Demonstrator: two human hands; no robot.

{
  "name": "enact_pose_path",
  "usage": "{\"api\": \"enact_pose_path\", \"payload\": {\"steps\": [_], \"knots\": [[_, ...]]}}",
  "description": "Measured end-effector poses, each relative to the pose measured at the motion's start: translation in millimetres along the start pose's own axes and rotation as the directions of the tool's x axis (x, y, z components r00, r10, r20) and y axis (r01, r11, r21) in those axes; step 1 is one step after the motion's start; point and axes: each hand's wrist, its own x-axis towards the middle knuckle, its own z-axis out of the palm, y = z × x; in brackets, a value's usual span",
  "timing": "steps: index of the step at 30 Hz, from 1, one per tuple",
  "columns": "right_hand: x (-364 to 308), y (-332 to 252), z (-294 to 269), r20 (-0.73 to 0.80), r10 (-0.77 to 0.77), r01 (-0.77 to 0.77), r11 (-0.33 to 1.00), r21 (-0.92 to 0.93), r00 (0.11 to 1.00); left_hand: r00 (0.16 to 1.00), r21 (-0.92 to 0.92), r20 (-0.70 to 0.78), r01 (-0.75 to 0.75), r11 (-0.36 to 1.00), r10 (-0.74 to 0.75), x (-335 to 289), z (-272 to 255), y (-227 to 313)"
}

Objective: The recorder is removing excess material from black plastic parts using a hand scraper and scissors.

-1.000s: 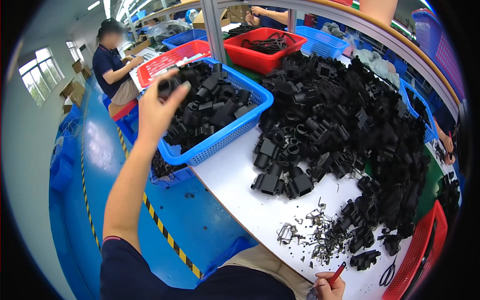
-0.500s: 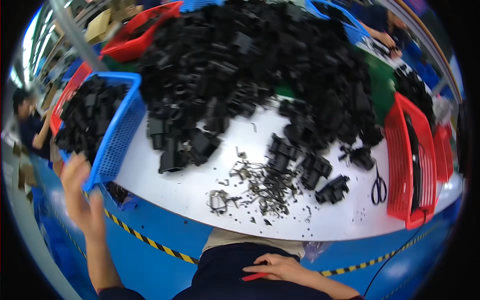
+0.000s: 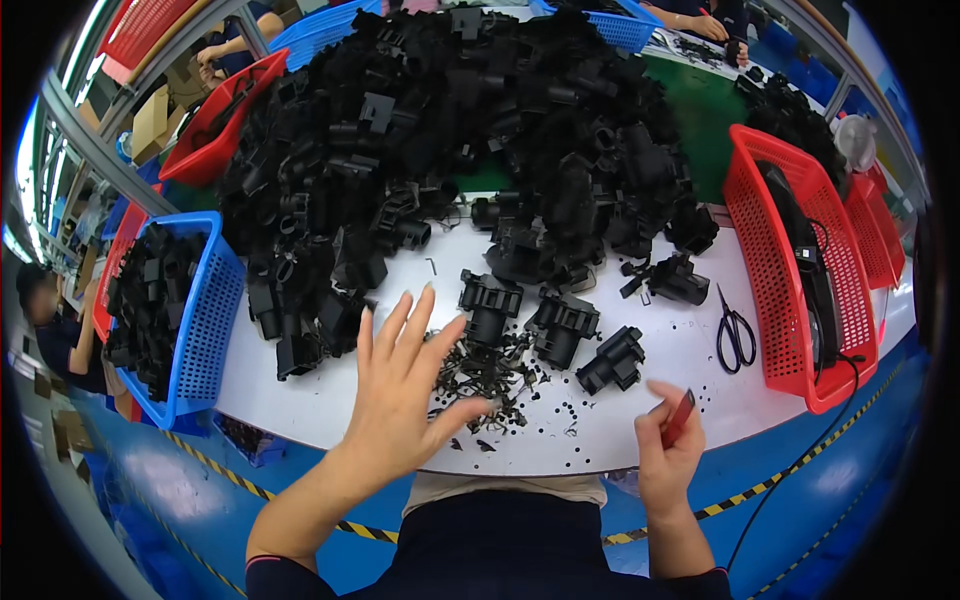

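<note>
My left hand (image 3: 395,385) hangs with spread fingers over a pile of small metal scraps (image 3: 490,380) near the table's front edge, holding nothing. Closer to the front right, my right hand (image 3: 668,455) is closed around a small flat red tool (image 3: 679,418) with a dark tip; its exact kind I cannot make out. Between and beyond the hands lie black plastic housings: one upright housing (image 3: 490,308) just past the scraps, a second housing (image 3: 561,327) to its right, and a third housing (image 3: 612,360) on its side nearest my right hand.
A large heap of black plastic parts (image 3: 430,110) covers the table's far side. Black-handled scissors (image 3: 735,338) lie beside a red basket (image 3: 800,290) on the right. A blue basket (image 3: 205,310) full of black parts stands left. Other people work behind the table.
My left hand has moved from beside the blue basket to above the metal scraps. My right hand has risen from my lap to the table edge, keeping the red tool. The view has shifted.
</note>
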Motion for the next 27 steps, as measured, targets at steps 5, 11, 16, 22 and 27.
{"api": "enact_pose_path", "payload": {"steps": [5, 11, 16, 22, 27], "knots": [[39.9, 2.6, 7.3, 0.025, 0.076, -0.069, 0.976, -0.209, 0.997, 0.988, -0.213, -0.072, 0.117, 0.970, -0.135, 51.5, 26.6, -16.1], [55.6, 10.1, 17.6, 0.111, 0.162, -0.141, 0.975, -0.174, 0.981, 0.981, -0.260, -0.104, 0.130, 0.957, -0.162, 75.0, 39.7, -26.0], [89.9, 13.5, 29.8, 0.134, 0.096, -0.066, 0.974, -0.216, 0.986, 0.949, 0.099, -0.302, 0.127, 0.987, -0.092, 95.0, 30.5, -68.0], [112.5, 11.1, 30.4, 0.130, 0.031, 0.011, 0.950, -0.311, 0.991, 0.971, 0.063, -0.195, 0.156, 0.986, -0.141, 90.9, 17.8, -54.6], [109.3, 14.7, 32.6, 0.102, -0.008, 0.028, 0.980, -0.195, 0.995, 0.990, -0.220, -0.138, -0.053, 0.974, 0.023, 42.4, 8.5, -41.6]]}}
